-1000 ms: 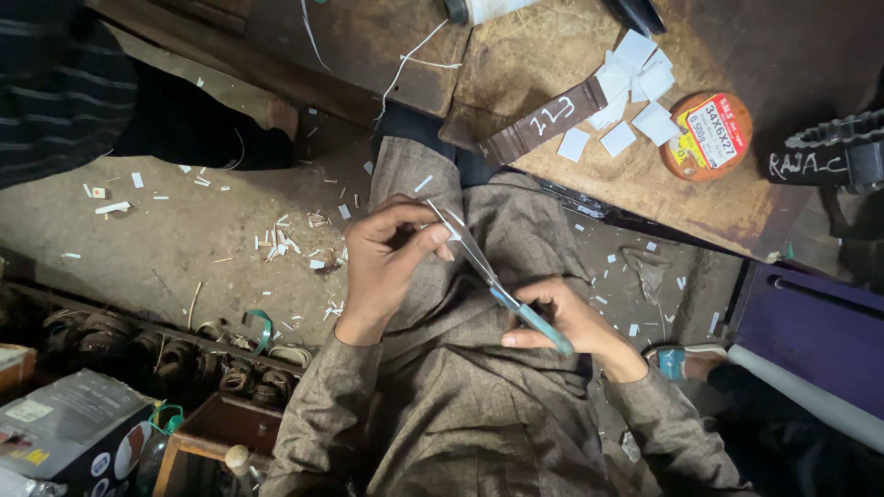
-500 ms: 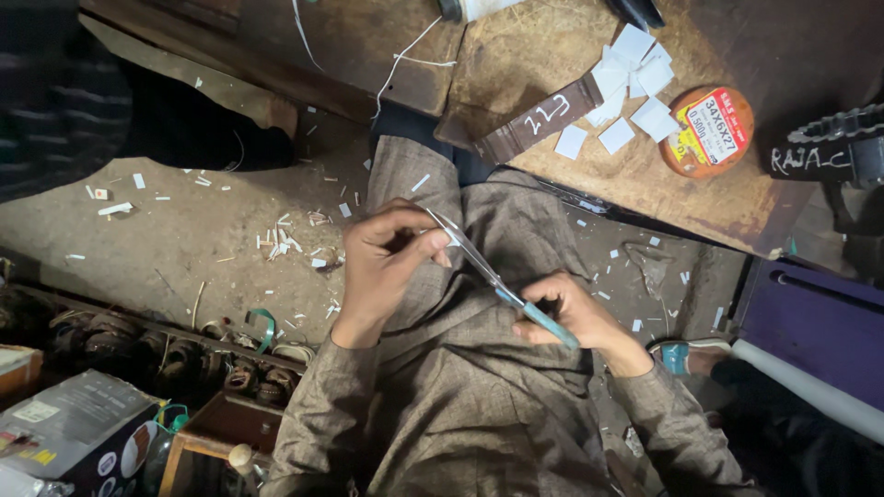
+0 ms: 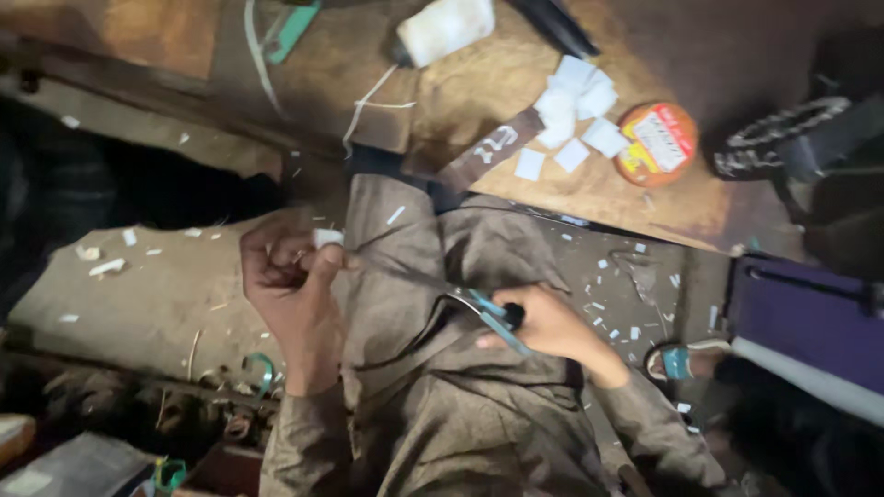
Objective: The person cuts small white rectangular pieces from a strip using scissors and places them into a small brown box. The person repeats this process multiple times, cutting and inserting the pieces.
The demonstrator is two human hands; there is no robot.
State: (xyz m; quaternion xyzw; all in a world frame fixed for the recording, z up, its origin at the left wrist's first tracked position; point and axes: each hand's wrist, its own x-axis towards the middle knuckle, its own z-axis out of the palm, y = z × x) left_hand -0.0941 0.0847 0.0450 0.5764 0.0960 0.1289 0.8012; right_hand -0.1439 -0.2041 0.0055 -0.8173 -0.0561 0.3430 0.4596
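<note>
**Head view: two hands, a little white piece and a pair of scissors**

The head view looks down at a lap in brown-grey clothes. The left hand [image 3: 293,293] is curled up, and its thumb and fingers pinch a small white piece [image 3: 327,237] at the top. The right hand [image 3: 551,324] is closed around the blue handles of the scissors [image 3: 460,296]. The thin blades point from the right hand toward the left hand, and the tips come close to the white piece. The picture is blurry there, so it is hard to tell if the blades touch it.

Above the right hand, well apart from it, sits a wooden board [image 3: 516,83]. On the board lies a heap of white squares [image 3: 575,106], cut small. Just beside the heap, further to the right, is a round orange tin [image 3: 656,144]. A dark strip [image 3: 488,150] with white marks lies on the board's near edge, between the two hands and higher up. A white bottle [image 3: 444,28] lies on its side at the top.

Tiny white scraps [image 3: 608,304] are scattered on the ground to the right of the right hand, and a few more lie to the left of the left hand. Far right stands a purple box [image 3: 801,317].
</note>
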